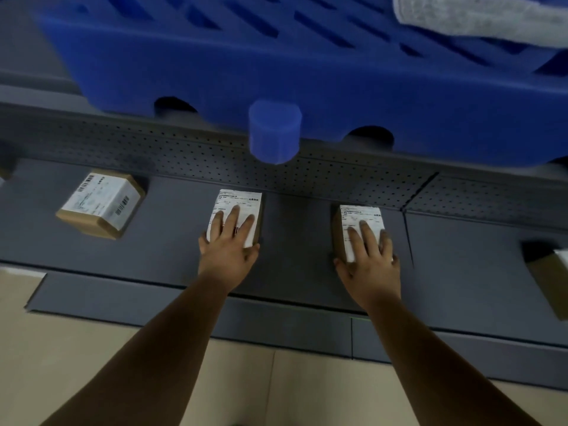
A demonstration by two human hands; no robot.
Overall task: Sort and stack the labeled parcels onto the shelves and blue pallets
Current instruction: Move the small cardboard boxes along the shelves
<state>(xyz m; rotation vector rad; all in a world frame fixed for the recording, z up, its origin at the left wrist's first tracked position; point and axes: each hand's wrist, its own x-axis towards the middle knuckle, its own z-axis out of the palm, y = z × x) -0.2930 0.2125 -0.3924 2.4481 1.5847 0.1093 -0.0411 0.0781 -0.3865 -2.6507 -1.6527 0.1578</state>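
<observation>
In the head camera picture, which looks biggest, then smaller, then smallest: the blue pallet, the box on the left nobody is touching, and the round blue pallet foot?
1. Blue pallet, by far the biggest.
2 and 3. Untouched left box and round pallet foot: the box looks a little bigger, but the foot hangs nearer the camera, so that order is unsure.

Three labelled brown cardboard parcels (101, 202) (238, 215) (358, 227) in a row on grey metal shelf (169, 256); blue slotted plastic pallet (276, 72) above, behind them.
</observation>
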